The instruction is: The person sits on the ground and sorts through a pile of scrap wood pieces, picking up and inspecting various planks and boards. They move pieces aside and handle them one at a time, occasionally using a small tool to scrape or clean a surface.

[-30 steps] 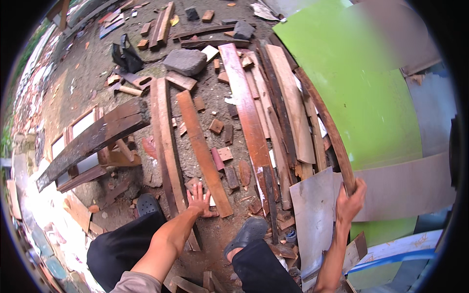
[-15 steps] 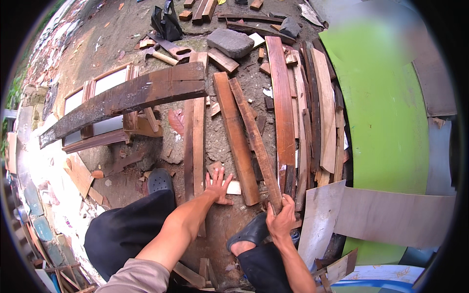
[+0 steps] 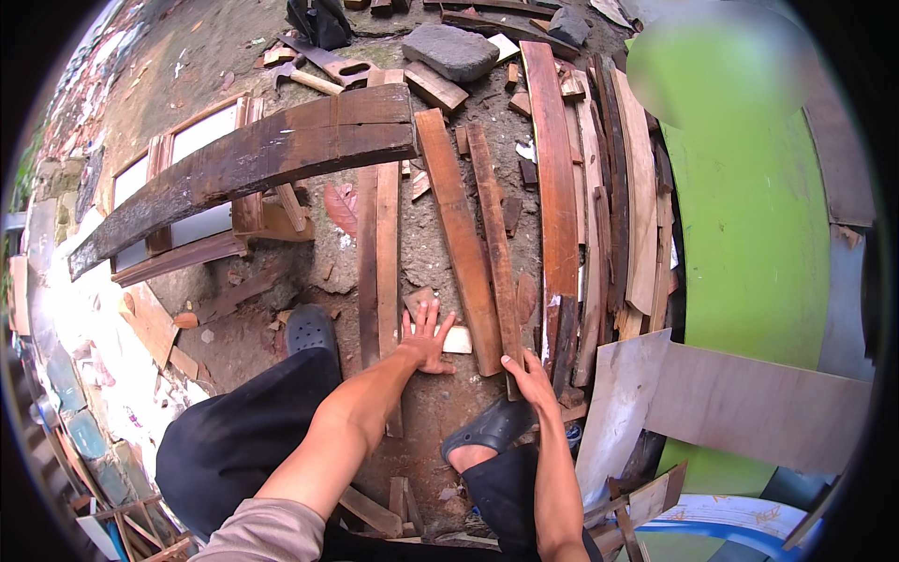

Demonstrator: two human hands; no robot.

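Note:
My left hand (image 3: 426,337) lies palm down with its fingers spread on the dirt, touching a small pale wood block (image 3: 458,340). It rests between two upright-lying slats (image 3: 377,253) and a wide brown plank (image 3: 459,234). My right hand (image 3: 529,375) closes around the near end of a narrow dark plank (image 3: 496,253) that runs away from me beside the wide one. My feet in black sandals (image 3: 487,426) stand on either side of the hands.
A heavy dark curved beam (image 3: 253,155) rests over a window frame (image 3: 178,159) at the left. Several long boards (image 3: 599,187) lie at the right beside a green panel (image 3: 749,234) and a plywood sheet (image 3: 749,403). A grey stone (image 3: 449,49) and a handsaw (image 3: 328,64) lie farther off.
My right hand left the curved board at the far right, swung left and took the near end of the narrow plank. My left hand stayed flat on the ground.

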